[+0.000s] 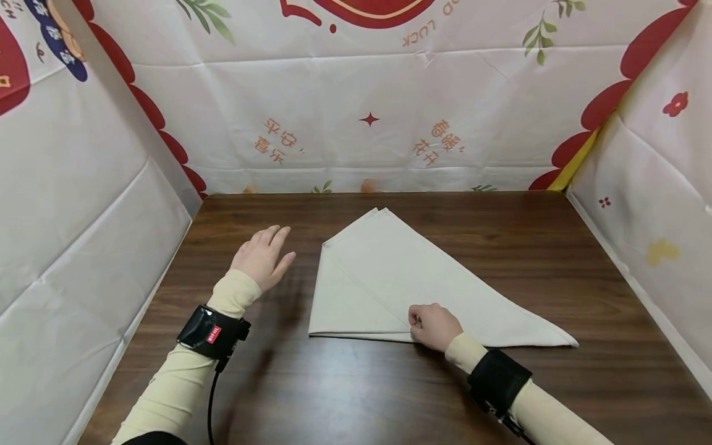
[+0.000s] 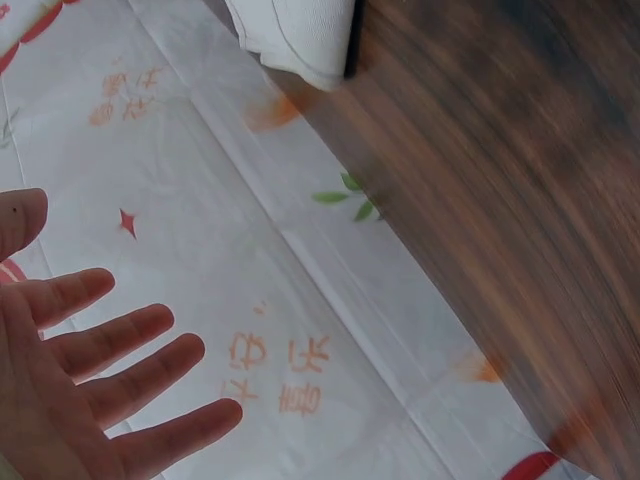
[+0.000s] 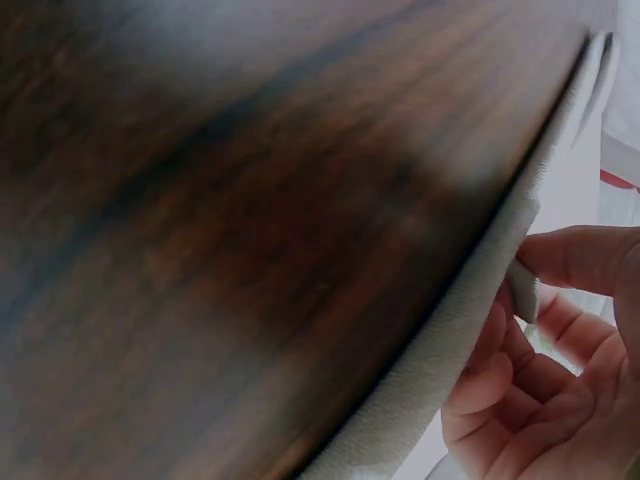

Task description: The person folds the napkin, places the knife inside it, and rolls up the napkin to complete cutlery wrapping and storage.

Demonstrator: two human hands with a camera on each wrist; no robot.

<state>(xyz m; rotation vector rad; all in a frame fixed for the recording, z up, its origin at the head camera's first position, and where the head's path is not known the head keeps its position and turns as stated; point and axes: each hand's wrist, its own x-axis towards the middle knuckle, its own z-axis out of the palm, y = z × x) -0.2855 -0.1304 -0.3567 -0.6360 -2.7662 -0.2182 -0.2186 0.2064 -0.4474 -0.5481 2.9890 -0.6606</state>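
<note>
A folded off-white cloth (image 1: 378,278) lies on the wooden table, with a peak at its far side and a long tapered corner to the right. At its near edge my right hand (image 1: 436,326) pinches a bit of the fabric. In the right wrist view, a small flap of the cloth (image 3: 522,290) sits between the thumb (image 3: 580,258) and curled fingers. My left hand (image 1: 262,256) hovers over the table to the left of the cloth, holding nothing. Its fingers (image 2: 150,370) are spread and fairly straight in the left wrist view.
The dark wooden table (image 1: 267,383) is bordered by printed white sheeting at the back (image 1: 356,111), left (image 1: 83,216) and right (image 1: 656,204). Each forearm wears a black wrist strap, the left one (image 1: 208,332) with a cable hanging down.
</note>
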